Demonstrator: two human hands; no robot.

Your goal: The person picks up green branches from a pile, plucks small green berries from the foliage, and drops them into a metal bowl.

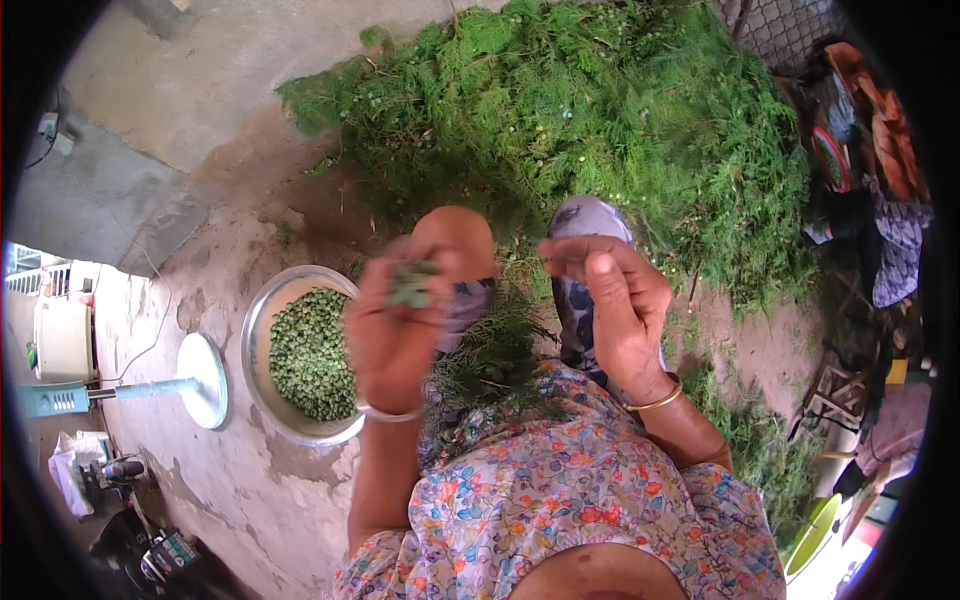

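Note:
A small handful of round green seed cones (410, 284) lies in the cupped fingers of my left hand (392, 335), which is smeared by motion. That hand is raised beside the right rim of a wide metal bowl (258, 385) holding many similar green cones (312, 355). Across from it, my right hand (632, 312) is up over my knee with its fingers stretched toward the left and its thumb apart. I see nothing in it. A feathery green sprig (495, 355) rests on my lap, between the two forearms.
A big heap of cut evergreen branches (600, 130) covers the ground ahead. More greenery (770, 450) lies at my right. To the left stands a pale blue fan (203, 382) with a trailing cord. Cloths (895, 245) hang at the far right.

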